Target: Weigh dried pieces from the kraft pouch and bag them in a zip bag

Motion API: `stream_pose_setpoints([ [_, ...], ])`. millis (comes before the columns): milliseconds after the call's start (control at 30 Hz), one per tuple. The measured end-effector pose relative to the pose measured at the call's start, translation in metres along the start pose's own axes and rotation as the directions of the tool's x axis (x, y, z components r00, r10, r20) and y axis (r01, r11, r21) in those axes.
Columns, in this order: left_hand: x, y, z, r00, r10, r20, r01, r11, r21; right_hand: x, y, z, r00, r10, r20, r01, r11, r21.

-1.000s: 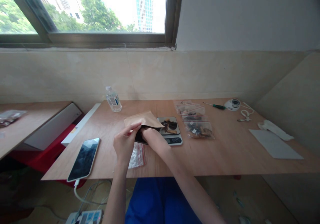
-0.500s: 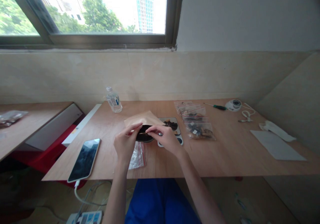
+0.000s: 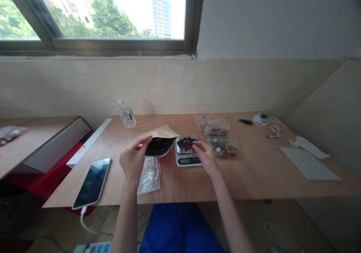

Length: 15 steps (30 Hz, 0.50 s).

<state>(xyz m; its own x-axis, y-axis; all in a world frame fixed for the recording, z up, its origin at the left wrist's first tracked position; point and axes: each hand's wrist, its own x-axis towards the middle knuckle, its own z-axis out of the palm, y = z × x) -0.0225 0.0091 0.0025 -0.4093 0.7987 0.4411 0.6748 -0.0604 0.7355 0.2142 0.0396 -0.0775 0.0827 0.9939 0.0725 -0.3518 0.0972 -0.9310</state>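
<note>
Left hand [image 3: 133,159] is clamped on the kraft paper pouch [image 3: 160,132], fingers and thumb on its side, black interior showing at the mouth. Pouch is held up, tilted, just left of the digital kitchen scale [image 3: 188,161], near the middle of the plywood table [image 3: 254,174], above a clear zip bag [image 3: 149,177]. Right hand [image 3: 205,156] is apart from the left, with its fingertips [image 3: 196,144] at the dark dried pieces [image 3: 187,143] on the scale pan; cannot tell if they are pinching anything.

Good practice: keep the pouch mouth wide and close to the pan, work in small pinches, and keep the wrists off the scale so the reading stays clean and nothing lands on the table.

Vs half a second ago: the hands were together at the pouch mouth. Right hand has now left it for the pan. Pouch has shifted left, clear of the scale, and gapes wider. Scale display now shows unobstructed.
</note>
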Motion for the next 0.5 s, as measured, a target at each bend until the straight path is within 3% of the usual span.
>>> stream_pose_setpoints([
  [133, 0.002, -0.002, -0.001, 1.000, -0.012, 0.011, 0.012, 0.999, -0.030, 0.006, 0.028, 0.001, 0.998, -0.009, 0.062, 0.019, 0.988, -0.151],
  [233, 0.002, -0.002, -0.002, 1.000, -0.016, 0.016, 0.017, 0.999, -0.035, 0.011, 0.035, 0.007, 0.991, -0.052, 0.122, 0.084, 0.957, -0.276],
  [500, 0.001, -0.002, -0.005, 1.000, -0.007, 0.008, 0.007, 1.000, -0.029, 0.008, 0.008, 0.009, 0.978, -0.119, 0.174, 0.185, 0.880, -0.438],
])
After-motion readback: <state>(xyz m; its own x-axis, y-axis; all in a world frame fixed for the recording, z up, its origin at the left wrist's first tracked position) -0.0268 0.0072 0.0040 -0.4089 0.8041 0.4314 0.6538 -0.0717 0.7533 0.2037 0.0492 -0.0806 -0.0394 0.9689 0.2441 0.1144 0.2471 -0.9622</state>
